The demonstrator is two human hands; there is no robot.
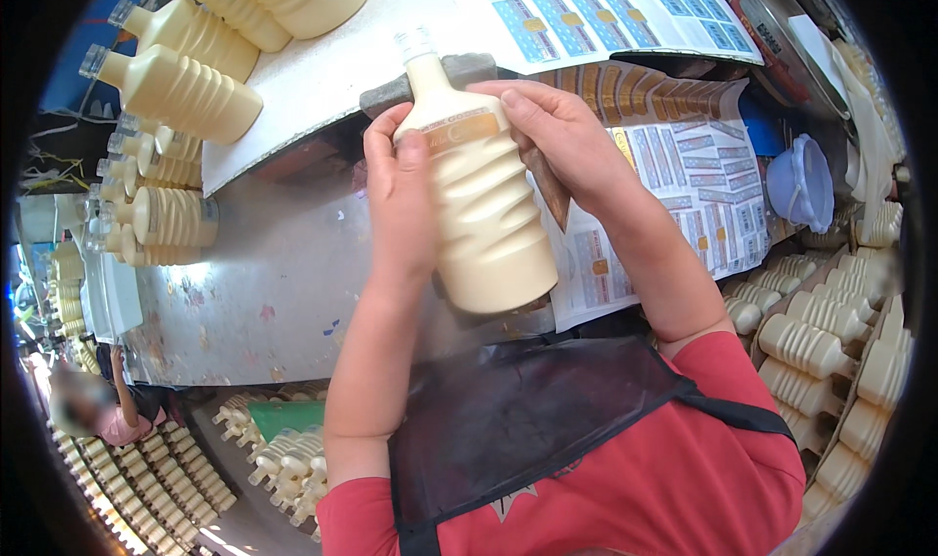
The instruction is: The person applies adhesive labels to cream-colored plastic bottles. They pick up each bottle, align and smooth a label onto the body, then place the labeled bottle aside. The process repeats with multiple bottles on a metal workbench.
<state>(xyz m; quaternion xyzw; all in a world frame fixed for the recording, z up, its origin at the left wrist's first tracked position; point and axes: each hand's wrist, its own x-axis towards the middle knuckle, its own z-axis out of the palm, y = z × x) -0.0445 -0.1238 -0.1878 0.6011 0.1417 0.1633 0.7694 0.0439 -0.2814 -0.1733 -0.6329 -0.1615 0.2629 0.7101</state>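
Observation:
A cream bottle (493, 263) with a wavy ribbed body and a clear threaded neck lies tilted in front of me, neck pointing away. Around its left side my left hand (401, 199) is closed, the thumb lying on the end of a gold label strip (459, 131) across the shoulder. My right hand (567, 136) grips the shoulder's right edge, thumb on top by the strip's other end. Below that hand a brown pointed piece (547, 187) sticks out; its kind is unclear. Behind the neck sits a grey support block (471, 67), partly hidden by the bottle.
Several similar cream bottles (181, 92) stand at the table's far left. Printed label sheets (576, 14) lie at the back and right, beside a pale blue bucket (801, 185). Racks of bottles (806, 346) fill the right side. Another person (127, 419) is at the far left.

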